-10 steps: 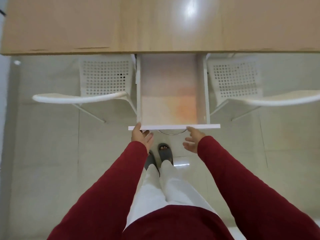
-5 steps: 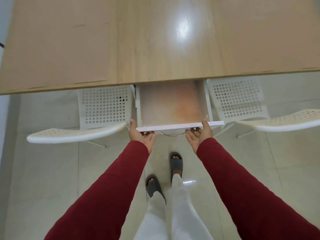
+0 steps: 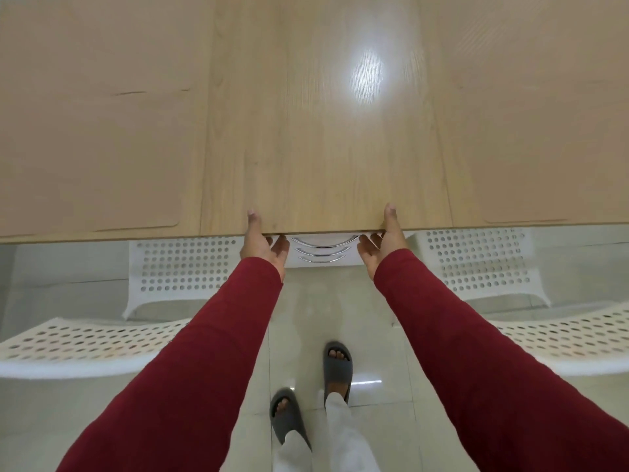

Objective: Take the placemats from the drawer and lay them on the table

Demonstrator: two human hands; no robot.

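While thumbs overlap the table [image 3: 323,148], left hand [image 3: 263,245] and right hand [image 3: 383,245] press the drawer [image 3: 323,257].

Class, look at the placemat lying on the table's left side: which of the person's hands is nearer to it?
Left. The left hand is at the table edge just right of the left placemat; the right hand is farther right.

A pale wood-grain desk [image 3: 313,114] fills the upper view, a glare spot on its bare middle. Two tan placemats lie flat on it: one at left [image 3: 92,114], one at right [image 3: 544,107], well apart.
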